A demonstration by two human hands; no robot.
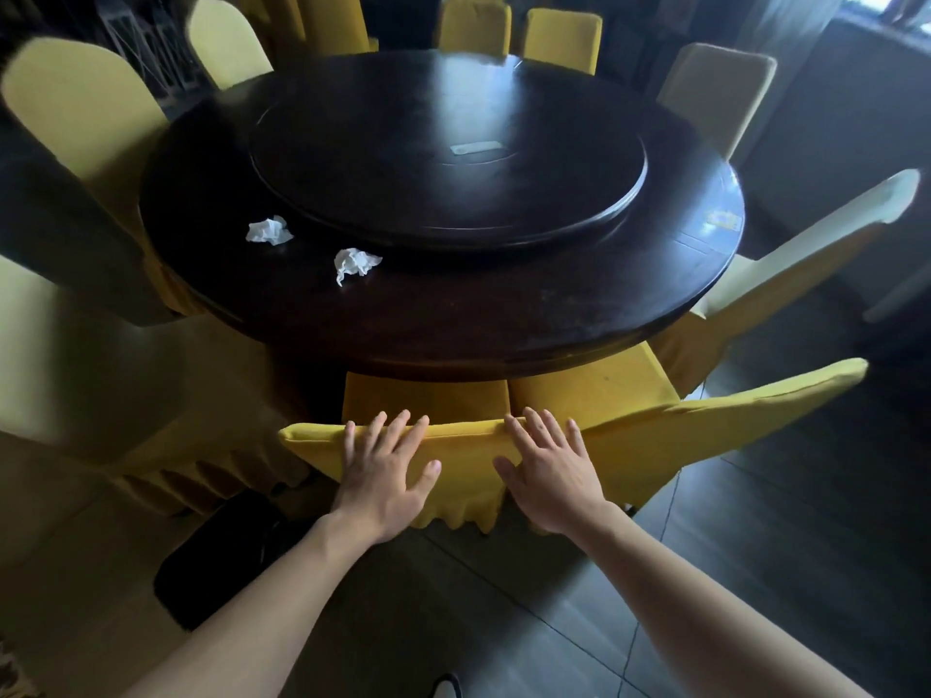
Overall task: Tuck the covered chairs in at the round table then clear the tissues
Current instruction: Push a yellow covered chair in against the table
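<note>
One round table, two crumpled tissues, two hands (both flat).

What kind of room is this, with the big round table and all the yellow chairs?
Probably a restaurant's banquet or private dining room. The big dark round table carries a turning tray for sharing dishes, and matching yellow covered chairs ring it. Two crumpled tissues lie on it.
</note>
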